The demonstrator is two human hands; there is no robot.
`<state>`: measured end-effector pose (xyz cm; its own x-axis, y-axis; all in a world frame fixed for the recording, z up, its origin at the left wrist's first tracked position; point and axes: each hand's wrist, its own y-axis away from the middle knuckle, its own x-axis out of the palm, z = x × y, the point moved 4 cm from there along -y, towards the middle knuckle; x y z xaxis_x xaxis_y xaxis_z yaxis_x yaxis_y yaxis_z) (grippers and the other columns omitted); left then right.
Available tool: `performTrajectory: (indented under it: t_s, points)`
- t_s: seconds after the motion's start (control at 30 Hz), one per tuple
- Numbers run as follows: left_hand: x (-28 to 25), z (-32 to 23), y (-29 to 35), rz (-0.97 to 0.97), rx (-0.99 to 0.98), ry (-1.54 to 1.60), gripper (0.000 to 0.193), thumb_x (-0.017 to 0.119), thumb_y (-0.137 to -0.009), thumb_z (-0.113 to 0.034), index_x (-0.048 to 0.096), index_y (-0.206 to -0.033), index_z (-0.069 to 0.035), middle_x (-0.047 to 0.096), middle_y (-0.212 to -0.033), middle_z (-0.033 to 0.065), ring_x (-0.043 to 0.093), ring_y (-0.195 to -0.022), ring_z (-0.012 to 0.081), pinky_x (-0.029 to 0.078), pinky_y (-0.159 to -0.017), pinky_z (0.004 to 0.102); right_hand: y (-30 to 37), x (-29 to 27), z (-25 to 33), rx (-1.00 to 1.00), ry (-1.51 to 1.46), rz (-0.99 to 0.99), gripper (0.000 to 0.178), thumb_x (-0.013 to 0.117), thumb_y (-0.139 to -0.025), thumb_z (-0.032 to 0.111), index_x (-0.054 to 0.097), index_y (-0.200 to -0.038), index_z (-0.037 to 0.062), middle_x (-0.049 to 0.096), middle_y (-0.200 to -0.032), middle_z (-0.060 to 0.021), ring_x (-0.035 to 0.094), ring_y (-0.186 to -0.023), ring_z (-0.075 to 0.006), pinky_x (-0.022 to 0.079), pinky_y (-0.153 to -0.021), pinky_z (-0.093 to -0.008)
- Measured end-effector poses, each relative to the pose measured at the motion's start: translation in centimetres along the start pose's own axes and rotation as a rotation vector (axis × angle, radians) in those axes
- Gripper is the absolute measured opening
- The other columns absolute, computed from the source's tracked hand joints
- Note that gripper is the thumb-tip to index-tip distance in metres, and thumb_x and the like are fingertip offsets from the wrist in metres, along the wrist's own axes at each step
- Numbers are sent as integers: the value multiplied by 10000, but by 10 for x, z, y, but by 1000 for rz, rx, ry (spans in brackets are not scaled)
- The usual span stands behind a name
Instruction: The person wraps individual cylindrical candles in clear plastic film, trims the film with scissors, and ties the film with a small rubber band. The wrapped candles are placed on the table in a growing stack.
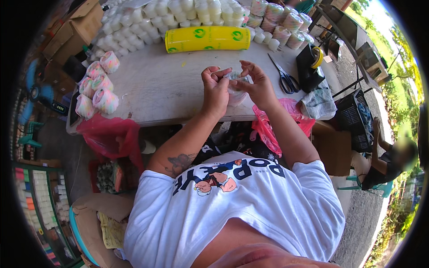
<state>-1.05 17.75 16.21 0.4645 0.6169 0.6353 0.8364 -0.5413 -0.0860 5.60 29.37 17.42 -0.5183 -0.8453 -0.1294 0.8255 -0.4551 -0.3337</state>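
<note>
Both my hands meet over the near middle of the table, around a small pale roll (235, 97) covered in clear plastic film (232, 76). On the roll's left side, my left hand (216, 88) is closed, its thumb and fingers pinching at the film near the top. From the other side my right hand (257, 87) has its thumb bent in over the roll's top and its fingers curled, also pinching the film. The roll is partly hidden behind my fingers. Beyond them lies a large yellow roll of plastic wrap (208, 40) with green print.
Stacked white rolls (178, 15) line the table's far side, with multicoloured rolls (286, 27) at far right and more (100, 87) at left. Scissors (287, 80), a black box (308, 71), yellow tape (317, 57) and a cloth (318, 104) lie right. Pink bags (114, 138) hang below. Someone (384, 161) sits at right.
</note>
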Motion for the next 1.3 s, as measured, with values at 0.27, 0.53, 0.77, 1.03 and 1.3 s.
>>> performTrajectory:
  t_s: [0.27,0.53,0.77,1.03,1.3]
  points:
    - [-7,12,4,135,383,-466,292,383,-977,-69,264,-1242,-45,496,-1230,183,499,-1096,199,409,-948,329,-10,19,4,232,-65,56,661,726,-810,209,364,-1344,64,415,-1344,-169,397,-1271,-299,401,-974,-381]
    - [-5,-5,18,466,492,-903,949,725,-789,-78,39,-1445,-87,398,-1326,220,487,-1185,293,403,-991,388,-9,8,2,209,-1,189,670,648,-884,262,306,-1432,87,379,-1410,-168,342,-1324,-321,345,-1045,-389]
    - [-7,3,12,374,339,-804,1156,837,-654,-107,0,-1451,-53,354,-1354,256,474,-1204,333,418,-984,426,22,-4,39,-162,405,172,801,814,-669,294,446,-1317,-1,455,-1297,-234,472,-1198,-373,395,-1000,-396]
    - [-10,2,8,394,417,-1045,1011,812,-701,-139,137,-1444,-21,314,-1398,268,388,-1285,360,331,-1065,444,-67,-110,74,-203,692,12,760,822,-699,189,437,-1350,109,546,-1227,-129,548,-1109,-195,455,-943,-336]
    - [-9,2,2,417,347,-968,586,727,-787,-84,417,-1275,10,467,-1229,150,498,-1139,248,401,-990,366,-210,-316,24,155,915,-279,892,867,-579,332,448,-1334,108,594,-1181,-180,592,-1062,-313,493,-878,-381]
